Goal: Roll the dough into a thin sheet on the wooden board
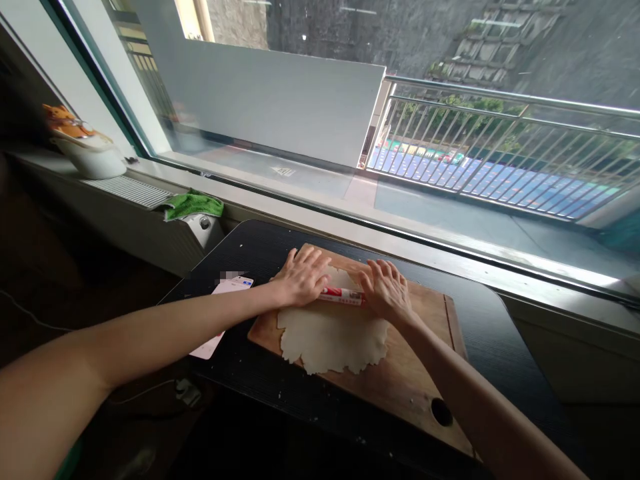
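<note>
A thin sheet of pale dough point(333, 337) with a ragged edge lies on a wooden cutting board point(420, 340). Across its upper part rests a red-and-white printed tube point(344, 296), its ends hidden beneath my hands. My left hand point(303, 277) lies over the tube's left end, palm down with fingers stretched out. Over the right end, my right hand point(386, 287) is laid flat too, fingers extended toward the window. Neither hand has its fingers wrapped round the tube.
The board lies on a black table point(240, 373) beside the window. A phone point(220, 327) with a lit screen is left of the board. A green cloth point(194, 205) and a white pot point(90, 153) sit on the radiator point(170, 233). The board has a round hole point(441, 412) near one corner.
</note>
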Demonstrator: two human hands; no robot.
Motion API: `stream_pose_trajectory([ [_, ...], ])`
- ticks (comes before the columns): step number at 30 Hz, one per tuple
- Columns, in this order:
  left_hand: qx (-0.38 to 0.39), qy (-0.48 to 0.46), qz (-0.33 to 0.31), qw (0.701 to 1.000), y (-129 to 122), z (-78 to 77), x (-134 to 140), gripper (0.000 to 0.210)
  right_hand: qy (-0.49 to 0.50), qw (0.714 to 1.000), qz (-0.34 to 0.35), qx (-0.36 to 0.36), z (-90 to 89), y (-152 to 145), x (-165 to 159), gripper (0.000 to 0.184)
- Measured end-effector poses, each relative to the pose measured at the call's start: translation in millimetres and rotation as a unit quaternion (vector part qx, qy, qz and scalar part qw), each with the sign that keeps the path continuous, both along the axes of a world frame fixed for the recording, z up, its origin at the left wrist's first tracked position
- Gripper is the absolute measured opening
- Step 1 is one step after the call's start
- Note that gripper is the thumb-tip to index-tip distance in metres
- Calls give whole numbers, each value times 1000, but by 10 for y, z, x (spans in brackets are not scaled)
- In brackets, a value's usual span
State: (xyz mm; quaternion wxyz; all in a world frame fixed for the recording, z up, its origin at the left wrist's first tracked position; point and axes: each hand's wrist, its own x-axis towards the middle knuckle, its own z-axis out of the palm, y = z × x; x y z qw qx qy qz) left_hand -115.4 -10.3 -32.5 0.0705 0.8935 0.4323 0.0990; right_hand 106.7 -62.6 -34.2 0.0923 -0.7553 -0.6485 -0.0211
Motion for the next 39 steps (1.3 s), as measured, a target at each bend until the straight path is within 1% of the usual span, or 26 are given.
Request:
stream_pose_trajectory([
  [3, -22, 1, 58, 998, 307, 75, 113, 52, 23, 999, -35, -12, 124, 365, 1, 55],
  [5, -27, -1, 82, 996, 386, 104, 141, 52, 29, 999, -44, -8, 177, 465, -7, 56],
  [7, -40, 7, 72, 997, 292, 86, 108, 52, 31, 999, -32, -21, 164, 362, -18, 56],
  [9, -48, 16, 34, 998, 97, 35, 41, 53, 26, 999, -2, -40, 101, 138, -25, 55],
  [11, -35, 16, 2, 999, -52, -7, -6, 53, 8, 999, 22, -36, 40, -36, -20, 53],
  [12, -29, 15, -5, 999, -69, -13, -11, 54, 0, 999, 27, -30, 24, -57, -14, 52],
  [14, -37, 19, 7, 999, 30, 3, 23, 55, -1, 1000, 16, -19, 31, 61, -3, 52],
  [16, -56, 23, 43, 997, 234, 43, 88, 55, 10, 1000, -11, -14, 76, 316, 1, 53],
  [18, -58, 20, 78, 995, 396, 81, 141, 55, 12, 1000, -28, -5, 127, 540, -2, 54],
  [20, -48, 13, 92, 995, 407, 87, 147, 54, 5, 1000, -21, -4, 142, 594, -6, 54],
  [22, -41, 8, 66, 997, 272, 52, 108, 54, -5, 1000, 3, -25, 106, 468, -5, 54],
  [25, -23, 2, 0, 1000, 55, -16, 47, 53, -11, 998, 31, -59, 38, 214, 5, 51],
  [27, -12, 1, -11, 1000, 76, -25, 54, 53, 3, 997, 24, -72, 44, 213, 4, 51],
  [29, -18, 4, 17, 1000, 239, -2, 102, 52, 28, 996, -2, -85, 93, 377, -8, 53],
  [31, -20, 3, 66, 998, 428, 40, 157, 50, 43, 994, -37, -89, 152, 585, -23, 53],
  [33, -5, -10, 102, 995, 508, 73, 176, 48, 47, 995, -50, -74, 180, 679, -37, 52],
  [35, 15, -24, 95, 995, 430, 67, 145, 46, 48, 996, -43, -66, 151, 584, -46, 52],
  [37, 29, -28, 47, 998, 262, 30, 90, 46, 45, 997, -16, -65, 88, 366, -51, 52],
  [39, 29, -21, 5, 999, 144, -1, 58, 48, 34, 998, 9, -48, 51, 183, -53, 49],
])
